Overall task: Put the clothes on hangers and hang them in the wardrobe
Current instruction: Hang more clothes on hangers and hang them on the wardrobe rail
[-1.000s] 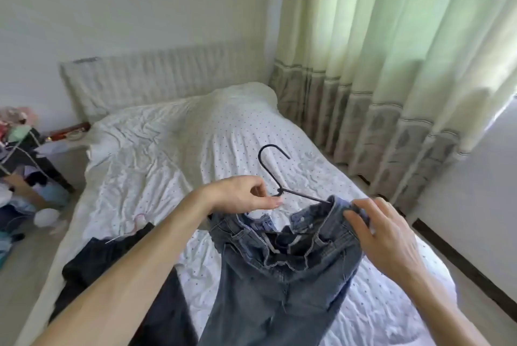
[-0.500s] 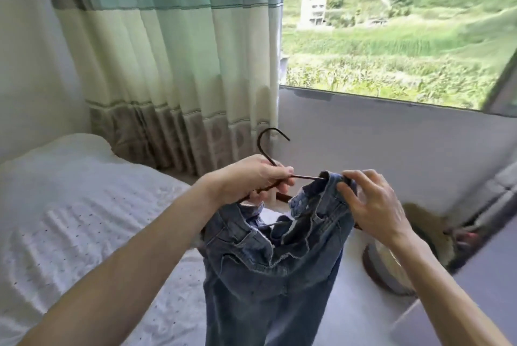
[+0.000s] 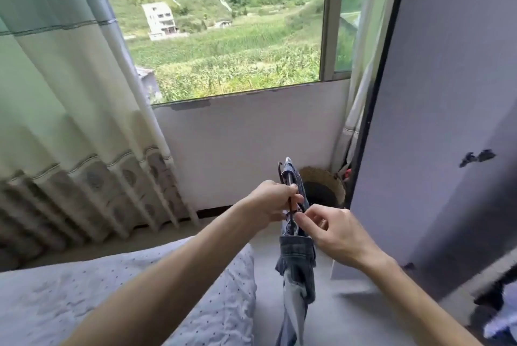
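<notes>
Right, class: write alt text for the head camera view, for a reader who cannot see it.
Two bare hands hold blue jeans on a dark hanger: the left hand grips the hanger, the right hand pinches the waistband. Behind are a window, curtain and basket.

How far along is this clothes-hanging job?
Partly done. The jeans already hang from the dark hanger, seen edge-on. The left hand grips the hanger while the right hand pinches the waistband. Still left: hanging them in the wardrobe, whose grey door stands open on the right; its rail is not visible.
</notes>
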### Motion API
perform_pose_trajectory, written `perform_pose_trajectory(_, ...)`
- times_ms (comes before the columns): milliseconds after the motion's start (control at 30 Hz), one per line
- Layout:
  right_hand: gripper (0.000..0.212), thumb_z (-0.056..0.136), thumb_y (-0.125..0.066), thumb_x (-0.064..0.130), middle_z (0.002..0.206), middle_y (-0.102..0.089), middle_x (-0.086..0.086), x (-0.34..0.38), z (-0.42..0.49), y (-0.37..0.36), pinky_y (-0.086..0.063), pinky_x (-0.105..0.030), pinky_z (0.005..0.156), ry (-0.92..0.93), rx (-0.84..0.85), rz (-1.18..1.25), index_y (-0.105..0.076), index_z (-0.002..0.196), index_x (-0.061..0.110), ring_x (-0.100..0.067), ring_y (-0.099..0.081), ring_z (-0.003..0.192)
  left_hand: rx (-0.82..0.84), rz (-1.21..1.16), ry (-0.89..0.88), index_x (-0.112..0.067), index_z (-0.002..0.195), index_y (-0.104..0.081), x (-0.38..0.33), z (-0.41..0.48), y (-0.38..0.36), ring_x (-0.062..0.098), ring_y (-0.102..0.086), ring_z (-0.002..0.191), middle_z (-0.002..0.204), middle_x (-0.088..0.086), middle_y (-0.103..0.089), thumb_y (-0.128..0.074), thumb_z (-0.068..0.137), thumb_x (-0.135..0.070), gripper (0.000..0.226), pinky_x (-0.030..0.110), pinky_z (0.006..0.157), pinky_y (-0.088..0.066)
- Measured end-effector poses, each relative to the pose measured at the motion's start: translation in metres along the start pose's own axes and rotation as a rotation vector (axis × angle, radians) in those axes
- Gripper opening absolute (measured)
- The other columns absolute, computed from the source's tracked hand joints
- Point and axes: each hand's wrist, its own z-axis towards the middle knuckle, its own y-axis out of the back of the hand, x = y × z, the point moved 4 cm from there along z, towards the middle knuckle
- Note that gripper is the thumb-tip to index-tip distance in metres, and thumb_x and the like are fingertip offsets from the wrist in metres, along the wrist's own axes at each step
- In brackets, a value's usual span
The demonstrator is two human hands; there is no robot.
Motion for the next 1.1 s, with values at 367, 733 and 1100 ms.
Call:
perform_pose_trajectory(367, 0.051, 0.081, -0.047, 0.07, 0.094, -0.073, 0.001, -0.061, -0.072, 0.02, -0.053, -0.038, 0.079, -0.408, -0.12, -0.343, -0.055, 0.116, 0.033, -0.029, -0.066, 0.092, 0.033, -0.095, -0.089, -0.015, 0.075, -0.056, -0.002, 0.047, -0.087, 0.014, -0.043, 0.061, 0.068, 0.002, -0.051, -0.063, 0.097, -0.019, 0.024, 0.024, 0.053, -0.033)
perform_pose_trajectory(733, 0.014, 0.1, -0.043, 0.029, 0.093, -0.066, -0.008, -0.11, -0.126, 0.117, -0.047, -0.042, 0.077, -0.638, -0.218, -0.503, -0.054, 0.1, 0.02, -0.035, -0.06, 0.09, 0.324, -0.095, -0.009, -0.006, 0.107, -0.061, -0.035, 0.046, -0.205, 0.012, -0.052, 0.06, 0.075, 0.003, -0.051, -0.069, 0.088, -0.006, 0.02, 0.03, 0.074, -0.054)
perform_pose_trajectory(1100, 0.026, 0.1, -0.05, 0.028, 0.069, -0.045, 0.007, -0.154, -0.148, 0.19, -0.033, -0.032, 0.062, -0.652, -0.206, -0.053, -0.047, 0.076, 0.019, -0.009, -0.038, 0.064, 0.565, 0.203, -0.138, -0.002, 0.106, -0.063, -0.073, 0.06, -0.319, 0.029, -0.07, 0.091, 0.103, 0.019, -0.069, -0.072, 0.088, -0.018, 0.026, 0.037, 0.081, -0.062)
